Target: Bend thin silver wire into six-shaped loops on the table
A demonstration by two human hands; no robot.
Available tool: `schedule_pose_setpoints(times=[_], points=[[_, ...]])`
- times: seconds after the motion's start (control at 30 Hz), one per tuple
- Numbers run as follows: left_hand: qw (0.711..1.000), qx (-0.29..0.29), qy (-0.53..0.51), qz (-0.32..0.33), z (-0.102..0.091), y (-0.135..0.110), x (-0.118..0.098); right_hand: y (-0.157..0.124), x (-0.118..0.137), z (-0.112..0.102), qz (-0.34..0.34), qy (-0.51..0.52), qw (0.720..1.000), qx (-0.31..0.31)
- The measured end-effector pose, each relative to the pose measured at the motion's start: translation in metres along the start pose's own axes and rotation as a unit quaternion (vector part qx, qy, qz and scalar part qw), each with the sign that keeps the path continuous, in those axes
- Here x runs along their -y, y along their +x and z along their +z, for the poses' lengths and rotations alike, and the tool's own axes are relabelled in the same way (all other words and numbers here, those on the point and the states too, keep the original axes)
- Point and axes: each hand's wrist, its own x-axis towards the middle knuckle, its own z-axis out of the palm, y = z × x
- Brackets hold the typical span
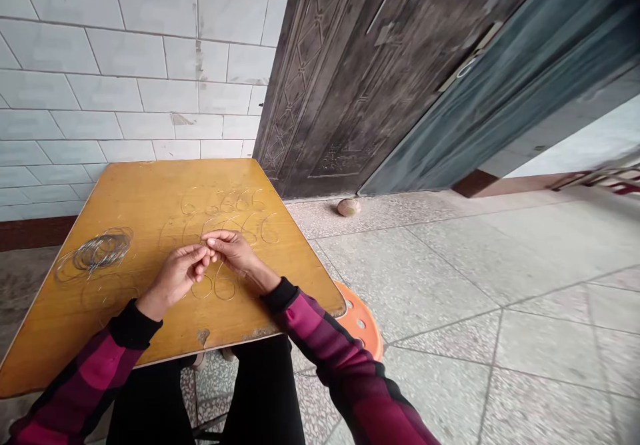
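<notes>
My left hand (180,273) and my right hand (234,252) meet above the middle of the table, thumbs and fingers pinched together at the tips. Between them they seem to pinch a piece of thin wire, which is mostly hidden by the fingers. Several wires bent into loops with a tail (224,285) lie around and beyond my hands, laid in rough rows. A tangled coil of thin grey wire (103,250) rests left of my left hand, with fainter loose loops (107,290) nearer to me.
The yellow wooden table (165,338) has a chipped front edge. Past its right corner shows an orange stool (363,322) with round holes. A roundish object (349,207) sits on the tiled floor by the dark carved door (345,98). White wall tiles (150,52) stand behind the table.
</notes>
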Motion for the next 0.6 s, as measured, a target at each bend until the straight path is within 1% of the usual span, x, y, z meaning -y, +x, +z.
schedule_pose_setpoints(times=[0.1,0.27,0.37,0.47,0.6], points=[[0.999,0.005,0.026,-0.026,-0.001,0.0,0.002,-0.003,0.002,-0.002,-0.027,-0.02,0.999,-0.016],[0.996,-0.011,0.055,-0.064,-0.001,0.0,0.005,-0.006,0.017,-0.014,-0.076,0.019,0.993,-0.092],[0.995,-0.013,0.065,-0.071,0.0,0.0,0.006,-0.006,0.023,-0.02,-0.098,0.026,0.986,-0.13],[0.995,0.001,0.078,-0.067,0.0,-0.001,0.007,-0.006,0.028,-0.027,-0.106,0.026,0.983,-0.15],[0.993,0.008,0.089,-0.073,-0.002,-0.001,0.011,-0.006,0.041,-0.044,-0.13,0.061,0.974,-0.177]])
